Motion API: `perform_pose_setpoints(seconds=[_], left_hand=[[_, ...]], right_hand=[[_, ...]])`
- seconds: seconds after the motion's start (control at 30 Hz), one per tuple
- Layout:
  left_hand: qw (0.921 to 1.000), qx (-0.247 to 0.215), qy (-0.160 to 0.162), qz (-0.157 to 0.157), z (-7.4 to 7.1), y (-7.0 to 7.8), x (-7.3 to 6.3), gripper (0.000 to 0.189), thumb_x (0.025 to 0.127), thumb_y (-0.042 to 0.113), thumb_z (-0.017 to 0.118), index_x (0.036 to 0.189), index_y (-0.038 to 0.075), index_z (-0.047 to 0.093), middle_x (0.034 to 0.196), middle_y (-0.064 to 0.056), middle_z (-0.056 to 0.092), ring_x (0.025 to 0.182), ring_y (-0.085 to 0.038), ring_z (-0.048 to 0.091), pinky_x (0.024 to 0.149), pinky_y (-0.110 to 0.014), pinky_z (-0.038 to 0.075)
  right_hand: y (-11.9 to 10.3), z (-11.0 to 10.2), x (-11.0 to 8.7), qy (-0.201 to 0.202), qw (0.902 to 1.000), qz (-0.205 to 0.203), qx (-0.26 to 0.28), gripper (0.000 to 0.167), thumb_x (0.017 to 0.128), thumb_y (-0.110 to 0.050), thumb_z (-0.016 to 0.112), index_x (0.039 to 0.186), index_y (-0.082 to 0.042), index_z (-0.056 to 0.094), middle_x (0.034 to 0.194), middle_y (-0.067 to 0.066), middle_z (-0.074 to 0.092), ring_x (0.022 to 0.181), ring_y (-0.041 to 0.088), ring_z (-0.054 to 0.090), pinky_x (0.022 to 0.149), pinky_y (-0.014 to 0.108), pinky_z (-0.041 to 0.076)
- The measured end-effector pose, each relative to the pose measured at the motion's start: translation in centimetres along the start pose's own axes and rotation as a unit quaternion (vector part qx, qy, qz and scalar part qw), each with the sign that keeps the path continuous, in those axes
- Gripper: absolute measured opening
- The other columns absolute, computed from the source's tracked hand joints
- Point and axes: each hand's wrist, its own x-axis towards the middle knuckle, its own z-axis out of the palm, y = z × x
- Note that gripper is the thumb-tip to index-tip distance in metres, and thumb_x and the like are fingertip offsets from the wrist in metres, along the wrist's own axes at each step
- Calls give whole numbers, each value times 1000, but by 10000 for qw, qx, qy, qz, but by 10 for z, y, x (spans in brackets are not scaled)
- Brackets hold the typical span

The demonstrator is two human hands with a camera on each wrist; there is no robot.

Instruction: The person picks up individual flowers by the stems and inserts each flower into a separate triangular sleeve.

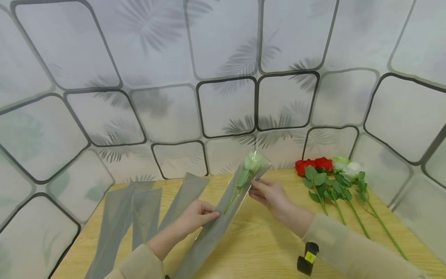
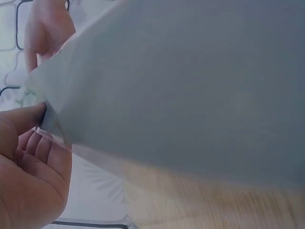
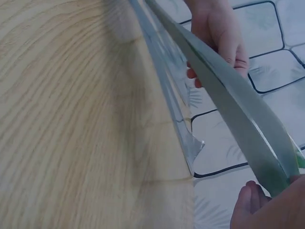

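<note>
A white-green rose point(image 1: 254, 162) stands inside a long grey and clear flower sleeve point(image 1: 218, 224), its bloom near the sleeve's upper end and its green stem running down within. My left hand point(image 1: 195, 217) pinches the sleeve's left edge about midway, thumb on top. Higher up, on the other edge just below the bloom, my right hand point(image 1: 270, 195) grips the sleeve between thumb and fingers. In the left wrist view the grey back of the sleeve point(image 2: 181, 95) fills most of the picture. The right wrist view shows the sleeve point(image 3: 238, 109) slanting between both hands.
Several grey sleeves point(image 1: 113, 217) lie at the left of the wooden table point(image 1: 265, 248). On the right lie red roses point(image 1: 323, 164) and white roses point(image 1: 352, 170) with long leafy stems. A patterned curtain point(image 1: 226, 108) surrounds the table's back and sides.
</note>
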Motion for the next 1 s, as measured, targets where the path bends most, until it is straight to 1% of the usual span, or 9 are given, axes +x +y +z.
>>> perform_pose_setpoints(seconds=[0.2,0.33,0.47,0.57,0.67,0.73,0.83,0.9,1.0], left_hand=[[9983,-365,415,-170,5,0,2,32,104,9,67,77,-7,61,55,11,45,59,-6,40,54,-18,36],[9959,-497,678,-339,7,-2,2,26,104,9,67,85,-9,67,57,12,50,60,-5,44,55,-19,39],[9944,-630,786,-319,11,-5,0,25,104,8,67,89,-12,69,56,13,51,59,-3,46,55,-18,43],[9941,-696,778,-304,15,-7,0,31,104,8,67,77,-6,62,53,13,46,56,-2,45,56,-18,46],[9936,-738,782,-354,18,-9,0,31,103,8,68,76,-3,62,52,13,48,55,-2,45,57,-18,48],[9931,-819,735,-401,19,-12,0,26,103,8,68,83,-8,68,57,11,61,57,-1,54,59,-19,51],[9927,-934,557,-518,21,-16,-1,24,103,9,68,95,-14,72,71,-1,77,62,-2,64,63,-23,59],[9922,-1034,375,-594,22,-19,-1,25,104,9,67,100,-15,73,81,-8,81,66,-4,69,67,-27,64],[9901,-1184,90,-754,23,-22,-2,26,105,10,65,98,-14,73,79,-6,79,66,-5,71,70,-31,66]], right_hand=[[19,11,-4,-378,9964,81,-750,49,106,-7,62,139,28,48,118,29,76,103,20,78,101,38,62],[33,19,-6,-578,9902,188,-1261,43,104,-7,67,133,24,57,121,29,75,109,27,79,101,42,62],[40,25,-5,-423,9875,213,-1500,38,101,-5,70,128,20,64,116,26,78,103,25,79,97,43,64],[42,27,-2,-313,9860,142,-1631,33,99,-3,71,124,19,67,111,24,79,95,22,79,95,45,65],[43,28,2,-320,9839,73,-1758,31,98,-1,71,122,19,68,105,21,80,89,17,77,94,46,65],[46,29,5,-355,9827,33,-1815,31,97,0,70,121,19,68,103,20,80,87,16,76,92,46,65],[50,29,8,-355,9823,-14,-1837,30,97,2,69,120,21,68,102,22,80,84,15,76,91,46,66],[54,30,10,-256,9829,-18,-1824,29,97,4,69,120,21,68,103,25,79,82,15,76,89,45,66],[58,32,13,-60,9831,5,-1829,27,97,5,70,119,21,69,104,29,79,79,15,76,86,45,67]])
